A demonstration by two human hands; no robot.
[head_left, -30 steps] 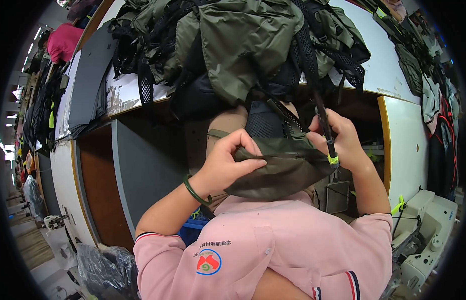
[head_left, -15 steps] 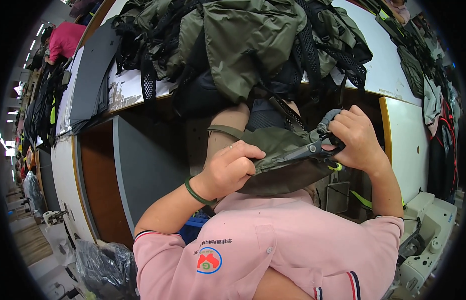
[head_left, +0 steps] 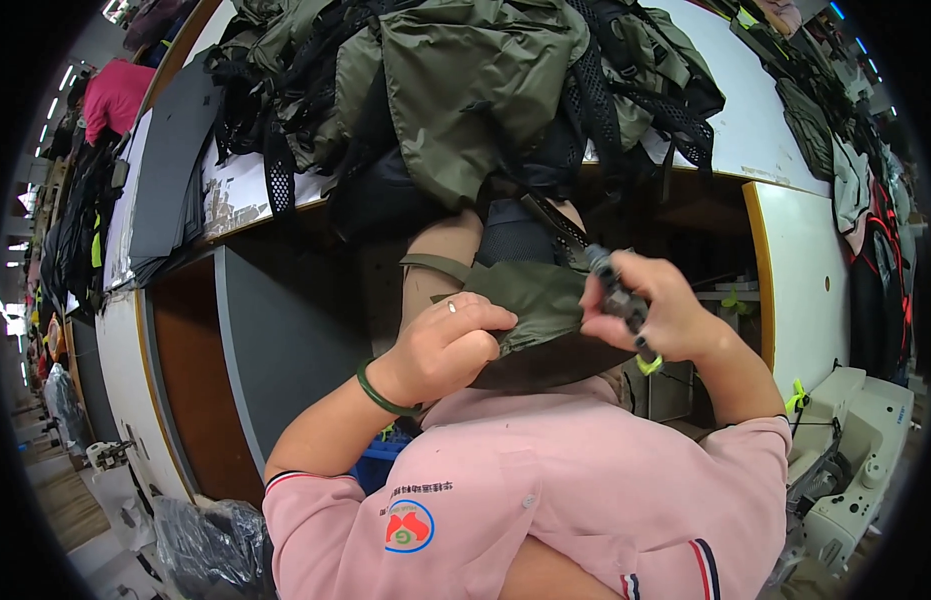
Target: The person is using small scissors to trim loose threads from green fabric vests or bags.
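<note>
Across my lap lies a piece of olive-green fabric (head_left: 550,295), part of a sewn bag. My left hand (head_left: 437,352) is closed, pinching its near edge between thumb and fingers. In my right hand (head_left: 670,305) is a pair of scissors (head_left: 617,292) with wrapped handles, somewhat smeared by motion. The scissors' blades are hidden or too blurred to make out. My right thumb and fingertips are at the fabric's right side; whether they also grip it I cannot tell.
Olive and black backpacks (head_left: 475,95) are heaped on the white table (head_left: 740,130) ahead. Grey sheets (head_left: 170,165) lie at its left. Below stands a grey panel (head_left: 285,330). A sewing machine (head_left: 860,440) is at right, plastic-wrapped goods (head_left: 210,545) at lower left. Another person (head_left: 117,95) stands far left.
My right hand has moved left and slightly down, closer to my left hand, and the scissors have turned, their blades no longer along the fabric. My left hand still pinches the fabric.
</note>
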